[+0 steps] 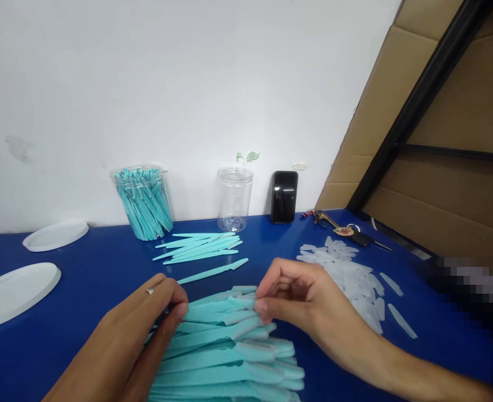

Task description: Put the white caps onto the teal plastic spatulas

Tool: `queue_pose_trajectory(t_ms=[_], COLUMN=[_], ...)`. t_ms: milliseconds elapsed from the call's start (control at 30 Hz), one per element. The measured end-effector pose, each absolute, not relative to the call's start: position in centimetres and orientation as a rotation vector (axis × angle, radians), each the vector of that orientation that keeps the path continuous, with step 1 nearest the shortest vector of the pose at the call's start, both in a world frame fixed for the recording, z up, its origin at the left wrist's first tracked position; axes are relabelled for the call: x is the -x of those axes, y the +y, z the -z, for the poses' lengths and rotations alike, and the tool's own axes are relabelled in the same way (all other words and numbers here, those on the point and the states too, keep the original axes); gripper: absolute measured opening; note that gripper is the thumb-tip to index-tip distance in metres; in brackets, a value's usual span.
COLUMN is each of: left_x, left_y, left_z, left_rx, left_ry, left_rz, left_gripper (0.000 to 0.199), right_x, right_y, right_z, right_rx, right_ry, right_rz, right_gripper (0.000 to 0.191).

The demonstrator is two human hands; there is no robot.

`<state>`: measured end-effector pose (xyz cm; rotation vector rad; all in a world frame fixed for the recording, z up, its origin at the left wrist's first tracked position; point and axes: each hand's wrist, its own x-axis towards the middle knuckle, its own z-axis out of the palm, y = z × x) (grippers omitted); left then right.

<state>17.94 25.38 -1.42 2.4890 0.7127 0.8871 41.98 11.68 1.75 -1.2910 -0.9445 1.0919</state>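
A pile of turquoise eyebrow razors [229, 363], several with clear caps over their blade ends, lies in front of me. My left hand [146, 329], wearing a ring, is closed at the handle end of a razor on the far side of this pile. At that razor's blade end, my right hand [290, 290] pinches the tip with thumb and forefinger; a cap there is hard to make out. Beyond my hands, more turquoise razors [200, 245] lie loosely together, with a single razor [215, 272] nearer me. Loose translucent caps [350, 273] are heaped to the right.
A clear jar packed with turquoise razors [143, 206] leans by the wall, left of an empty clear jar [234, 201]. A phone [283, 196] stands upright, with keys [355, 234] to its right. Two white lids [15, 296] lie left. Cardboard [367, 117] borders the right side.
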Motion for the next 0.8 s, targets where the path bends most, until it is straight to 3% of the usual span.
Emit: queue_pose_trajectory(t_ms=[267, 467, 600, 800], left_x=[-18.3, -18.2, -17.8, -17.3], left_y=[24.3, 24.3, 24.4, 27.6], left_z=[0.3, 0.6, 1.3, 1.0], left_rx=[-2.585, -2.681, -2.722, -2.685], left_ry=[0.533, 0.356, 0.433, 0.504], left_rz=[-0.965, -1.002, -0.950, -0.972], left_gripper=[0.035, 0.023, 0.029, 0.014], right_x=[-41.4, -42.1, -42.7, -44.0], right_y=[10.8, 10.5, 10.7, 11.7], right_z=[-2.3, -2.4, -2.3, -1.5], right_rx=[1.384, 1.490, 1.497, 1.530], right_ry=[-1.150, -1.524, -1.604, -1.580], right_rz=[-0.932, -0.619, -0.443, -0.354], right_gripper=[0.023, 0.018, 0.019, 0.015])
